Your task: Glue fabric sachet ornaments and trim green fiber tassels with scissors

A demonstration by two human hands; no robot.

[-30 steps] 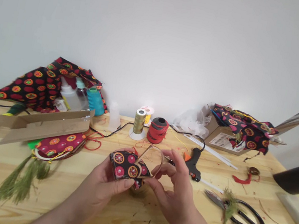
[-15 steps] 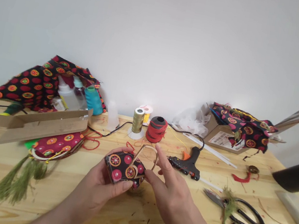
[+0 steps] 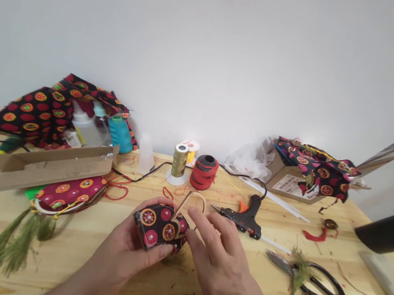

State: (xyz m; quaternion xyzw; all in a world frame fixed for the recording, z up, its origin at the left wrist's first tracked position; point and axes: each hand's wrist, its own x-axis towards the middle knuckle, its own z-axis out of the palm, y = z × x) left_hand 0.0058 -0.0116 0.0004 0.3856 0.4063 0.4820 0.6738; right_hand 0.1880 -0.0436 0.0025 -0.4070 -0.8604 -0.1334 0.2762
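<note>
My left hand (image 3: 127,252) is closed around a small fabric-covered piece (image 3: 152,218), dark with pink and orange flower circles. Its thumb presses on the lower front edge. A narrow tan strip (image 3: 182,206) arches up in a loop from the front of this piece. At the right end of the strip, the thumb and fingers of my right hand (image 3: 225,259) close in against it and the piece. The fingers partly cover the spot where strip and fabric meet.
Behind my hands stand a gold thread spool (image 3: 180,161) and a red thread cone (image 3: 203,173). A black glue gun (image 3: 245,217) and scissors (image 3: 312,290) lie to the right. To the left are an open cardboard box (image 3: 52,165) and a tasselled fabric piece (image 3: 69,192).
The right index finger, stretched up beside the loop before, has bent down toward the strip and piece. My left hand keeps its hold. The whole view has shifted slightly.
</note>
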